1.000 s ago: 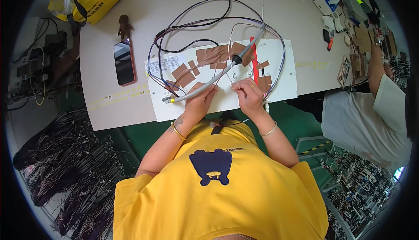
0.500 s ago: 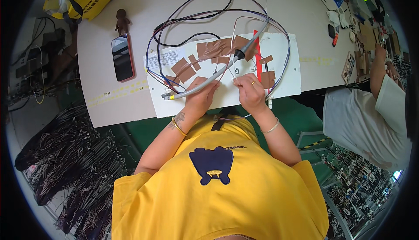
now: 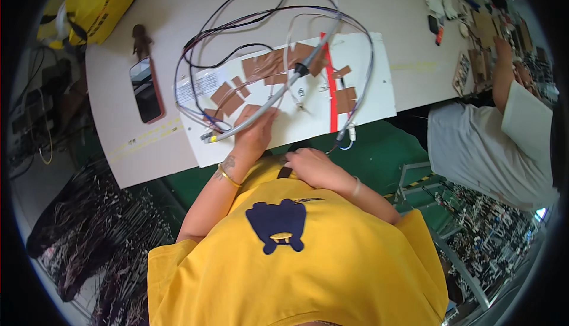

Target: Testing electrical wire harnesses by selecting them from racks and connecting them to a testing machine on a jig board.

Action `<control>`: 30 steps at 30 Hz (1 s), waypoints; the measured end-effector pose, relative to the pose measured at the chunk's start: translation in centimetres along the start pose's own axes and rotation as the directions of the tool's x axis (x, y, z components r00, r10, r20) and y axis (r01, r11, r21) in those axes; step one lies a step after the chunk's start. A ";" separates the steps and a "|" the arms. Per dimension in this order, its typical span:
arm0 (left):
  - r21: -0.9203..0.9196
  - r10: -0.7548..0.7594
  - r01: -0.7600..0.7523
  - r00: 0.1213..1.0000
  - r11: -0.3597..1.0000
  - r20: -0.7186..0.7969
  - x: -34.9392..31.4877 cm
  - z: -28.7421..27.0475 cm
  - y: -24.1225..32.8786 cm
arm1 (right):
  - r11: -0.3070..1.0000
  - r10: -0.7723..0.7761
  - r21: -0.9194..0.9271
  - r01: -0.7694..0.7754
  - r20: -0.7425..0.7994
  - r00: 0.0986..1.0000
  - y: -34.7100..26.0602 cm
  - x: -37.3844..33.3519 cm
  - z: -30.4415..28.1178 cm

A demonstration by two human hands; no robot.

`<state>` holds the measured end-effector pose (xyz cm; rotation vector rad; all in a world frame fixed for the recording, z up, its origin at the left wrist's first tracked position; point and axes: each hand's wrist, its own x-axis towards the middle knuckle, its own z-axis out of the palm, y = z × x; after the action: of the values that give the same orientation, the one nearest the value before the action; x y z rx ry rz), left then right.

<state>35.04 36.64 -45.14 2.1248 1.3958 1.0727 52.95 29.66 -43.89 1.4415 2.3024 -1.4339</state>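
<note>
My left hand [image 3: 255,132] is closed beneath the grey cable [image 3: 259,111], its fingertips pinched where a thin wire comes down to them. The cable carries a black grommet [image 3: 301,69] and has a yellow mark near its lower left end. Thin dark wires loop in wide arcs around it. All this lies over a white board [image 3: 370,77] with brown tape patches [image 3: 261,65] and a red strip [image 3: 329,89]. A pale wire with a small end [image 3: 301,107] rests on the board. Off the board, my right hand [image 3: 317,167] is at my waist beside a dark strap [image 3: 285,172]; its fingertips are partly hidden.
A phone [image 3: 146,92] and a small brown figure [image 3: 141,42] lie left on the table, below a yellow bag [image 3: 98,9]. Bundled dark wires [image 3: 77,231] hang at the lower left. At right, another person [image 3: 480,148] works beside racks of parts [image 3: 486,255].
My right hand has left the thin wire over the board and drawn back to my waist. My left hand stays under the grey cable. The whole view has shifted slightly.
</note>
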 end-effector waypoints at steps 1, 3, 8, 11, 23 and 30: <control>0.026 -0.022 0.021 0.999 0.999 0.024 0.1 -0.1 0.3 | 1.000 -0.007 -0.014 0.008 0.042 0.999 0.3 0.8 0.2; 0.010 -0.034 0.034 0.999 0.999 0.019 0.1 -0.3 0.3 | 0.977 -0.179 0.094 0.189 -0.105 0.978 -0.3 0.3 -1.8; 0.022 -0.088 0.087 0.995 0.996 0.040 0.0 -0.3 0.6 | 0.858 0.321 0.513 0.020 -0.566 0.759 -1.0 -1.2 -7.9; -0.006 -0.056 0.057 0.998 0.998 0.039 0.0 -0.3 0.4 | 0.635 0.345 0.740 0.222 -0.528 0.776 2.1 0.0 -8.5; -0.093 -0.085 0.088 0.996 0.992 0.034 0.2 -0.4 0.4 | -0.027 0.330 0.944 0.330 -0.303 0.894 4.5 0.5 -10.6; -0.107 -0.092 0.094 0.996 0.990 0.022 0.1 -0.4 0.3 | -0.613 0.205 0.750 0.248 -0.153 0.967 4.5 1.1 -12.1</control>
<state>34.95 36.52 -44.67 1.9686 1.3818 1.0665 60.28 39.80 -40.63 1.3204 -0.4251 -3.9842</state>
